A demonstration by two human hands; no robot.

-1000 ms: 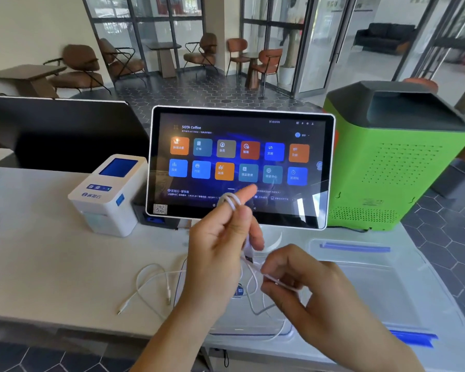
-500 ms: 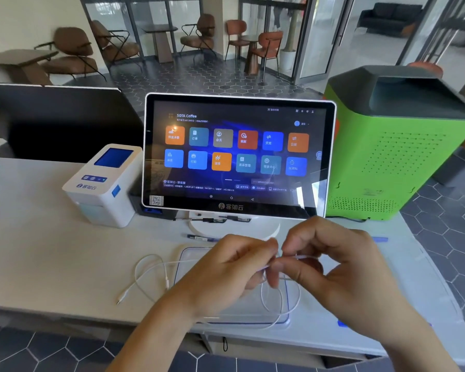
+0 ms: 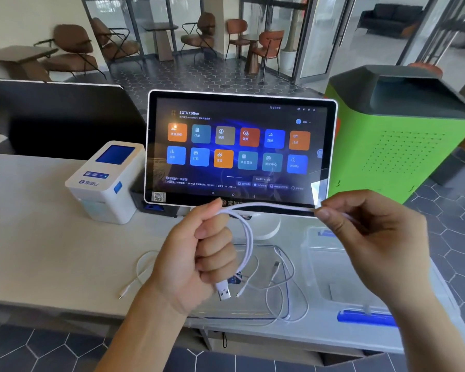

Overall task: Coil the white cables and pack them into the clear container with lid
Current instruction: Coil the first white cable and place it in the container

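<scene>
My left hand [image 3: 199,253] grips a coiled white USB cable [image 3: 249,237] in its fist, the USB plug hanging out below. From the fist a straight length of the same cable runs right to my right hand [image 3: 365,232], which pinches it between thumb and fingers. Below the hands more loose white cables [image 3: 285,288] lie on a clear lid [image 3: 253,315] flat on the counter. Another thin white cable [image 3: 142,267] lies on the counter to the left. The clear container [image 3: 330,264] with blue latches stands at the right.
A touchscreen terminal [image 3: 239,149] stands right behind my hands. A white receipt printer [image 3: 105,183] sits to its left, a dark monitor [image 3: 51,116] further left. A green machine [image 3: 403,130] stands on the floor at the right. The counter's front edge runs just below the lid.
My hands were together over the lid; now they have drawn apart. The right hand has pulled a length of cable out to the right while the left fist holds the coil.
</scene>
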